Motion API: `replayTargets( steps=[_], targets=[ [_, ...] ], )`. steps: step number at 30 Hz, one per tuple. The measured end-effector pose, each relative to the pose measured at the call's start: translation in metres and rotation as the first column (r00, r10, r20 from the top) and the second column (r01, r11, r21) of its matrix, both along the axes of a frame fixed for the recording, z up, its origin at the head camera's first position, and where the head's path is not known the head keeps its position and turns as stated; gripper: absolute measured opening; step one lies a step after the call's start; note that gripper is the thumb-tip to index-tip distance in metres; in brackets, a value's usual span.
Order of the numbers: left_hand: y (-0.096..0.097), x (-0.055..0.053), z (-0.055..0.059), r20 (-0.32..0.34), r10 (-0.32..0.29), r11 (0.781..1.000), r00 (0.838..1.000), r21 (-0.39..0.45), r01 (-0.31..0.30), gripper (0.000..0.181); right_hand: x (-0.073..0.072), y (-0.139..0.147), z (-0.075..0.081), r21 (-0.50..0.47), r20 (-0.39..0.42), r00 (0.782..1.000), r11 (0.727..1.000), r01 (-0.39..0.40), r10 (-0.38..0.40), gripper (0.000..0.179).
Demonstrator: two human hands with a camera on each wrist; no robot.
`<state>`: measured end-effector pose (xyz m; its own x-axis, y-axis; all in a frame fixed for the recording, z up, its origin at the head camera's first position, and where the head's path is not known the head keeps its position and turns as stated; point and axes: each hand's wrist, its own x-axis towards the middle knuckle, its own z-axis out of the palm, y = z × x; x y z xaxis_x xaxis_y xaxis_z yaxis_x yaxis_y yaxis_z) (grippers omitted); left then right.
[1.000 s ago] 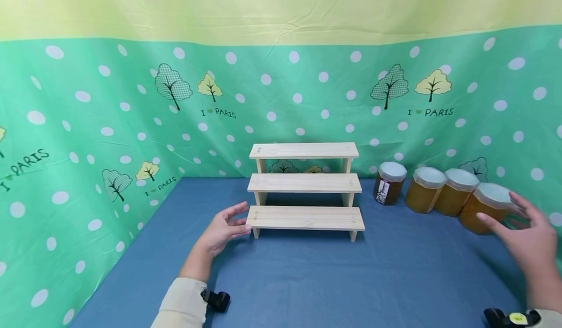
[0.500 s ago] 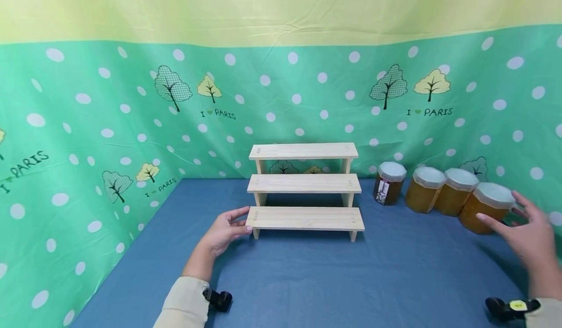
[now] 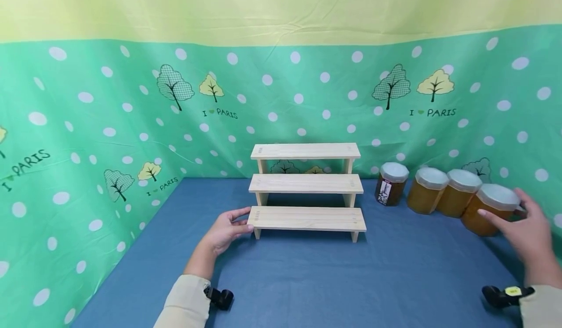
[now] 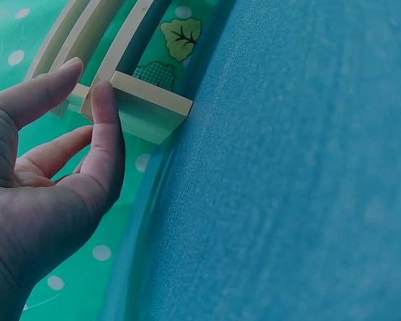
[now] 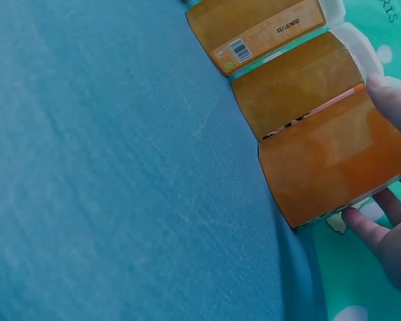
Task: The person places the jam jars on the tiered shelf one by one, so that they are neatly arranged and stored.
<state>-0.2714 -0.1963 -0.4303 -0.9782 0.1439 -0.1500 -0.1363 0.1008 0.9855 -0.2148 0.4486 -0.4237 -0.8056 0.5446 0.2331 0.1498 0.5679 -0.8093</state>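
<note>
A three-step wooden stand (image 3: 307,218) stands at the middle back of the blue-covered table. My left hand (image 3: 225,231) holds the left end of its lowest step, thumb at the front corner and index finger farther back; the left wrist view shows the thumb (image 4: 105,110) on the step's end. At the right, my right hand (image 3: 529,230) grips the rightmost honey-coloured jar (image 3: 483,218), which has a white lid. In the right wrist view the thumb (image 5: 394,103) is at the lid and the other fingertips are on the jar's outer side, partly out of frame.
Left of the gripped jar stand two similar amber jars (image 3: 456,198) (image 3: 425,196) close together, then a darker jar (image 3: 390,189) with a label. A green dotted curtain (image 3: 303,93) hangs behind and beside the table (image 3: 307,279).
My right thumb and fingers have closed in on the rightmost jar, which has shifted very slightly. My left index finger has come down against the lowest step's end. The stand stays put.
</note>
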Motion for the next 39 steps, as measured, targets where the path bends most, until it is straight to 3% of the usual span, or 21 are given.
replayTargets(
  steps=[9, 19, 32, 39],
  targets=[
    [0.0, -0.002, -0.001, -0.007, -0.018, 1.0, 1.0, 0.018, 0.018, 0.066, -0.005, 0.002, 0.0, -0.008, 0.012, 0.992, 0.992, 0.122, -0.122, 0.077],
    [0.002, -0.004, -0.002, -0.005, -0.005, 0.999, 1.0, 0.04, 0.005, 0.063, -0.009, 0.005, 0.0, -0.045, -0.004, 0.995, 0.994, 0.094, -0.095, 0.079],
    [0.004, -0.01, -0.003, -0.009, 0.013, 0.998, 1.0, 0.063, -0.012, 0.064, -0.008, 0.003, 0.002, -0.053, 0.024, 0.989, 0.988, 0.145, -0.144, 0.08],
    [0.001, -0.01, -0.002, 0.019, -0.011, 0.998, 1.0, 0.059, 0.01, 0.07, -0.008, -0.002, -0.004, -0.016, -0.02, 0.987, 0.988, 0.156, -0.157, 0.079]
  ],
)
